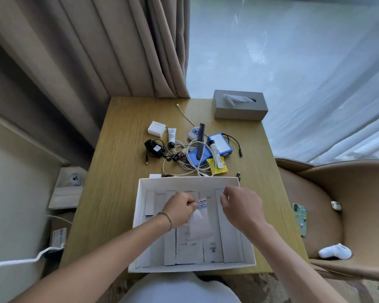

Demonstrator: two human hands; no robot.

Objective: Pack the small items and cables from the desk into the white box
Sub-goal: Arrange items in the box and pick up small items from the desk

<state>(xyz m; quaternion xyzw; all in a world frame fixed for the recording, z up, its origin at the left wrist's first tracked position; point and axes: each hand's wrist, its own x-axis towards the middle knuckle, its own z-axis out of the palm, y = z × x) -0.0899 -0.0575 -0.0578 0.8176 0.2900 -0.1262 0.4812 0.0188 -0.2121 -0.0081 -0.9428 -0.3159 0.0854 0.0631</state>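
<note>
1. A black power adapter [154, 148] lies on the wooden desk [118, 171], left of a tangle of white cables [190, 158].
2. The left hand [179, 209], over the open white cardboard box [140, 215], pinches the top of a small translucent plastic packet [199, 224] that hangs inside the box.
3. The right hand [242, 207] hovers just beside the packet, fingers loosely curled, holding nothing.
4. Behind the box, a blue rectangular battery pack [220, 145] sits among the clutter.
</note>
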